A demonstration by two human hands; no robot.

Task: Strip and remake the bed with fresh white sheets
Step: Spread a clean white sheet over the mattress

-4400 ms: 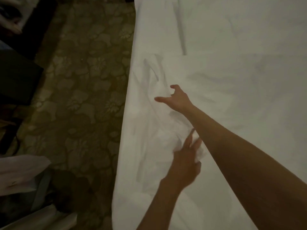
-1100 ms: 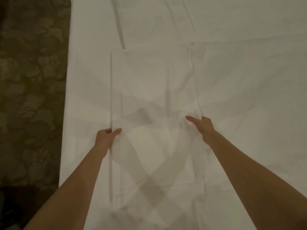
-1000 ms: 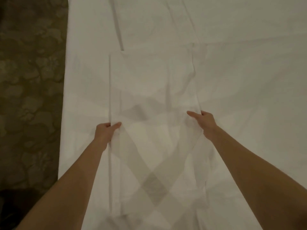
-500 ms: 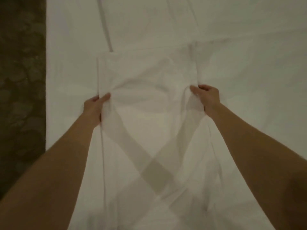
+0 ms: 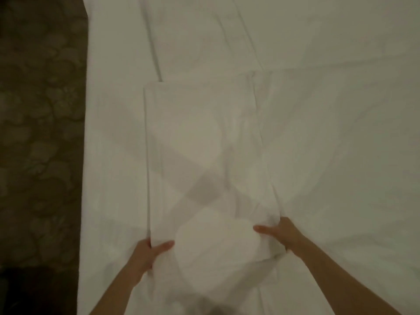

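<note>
So the left hand (image 5: 145, 255) is gripping the left edge of the folded sheet (image 5: 202, 142), thumb lying across the top of the cloth and fingers tucked under it. Over on the other side, the right hand (image 5: 281, 235) is pinching the sheet's right edge the same way, thumb on top pointing inward. The folded sheet is lying flat on the bed (image 5: 341, 110), stretching away from both hands as a long rectangle. Left of the bed, a dark patterned carpet (image 5: 41, 133) is showing.
</note>
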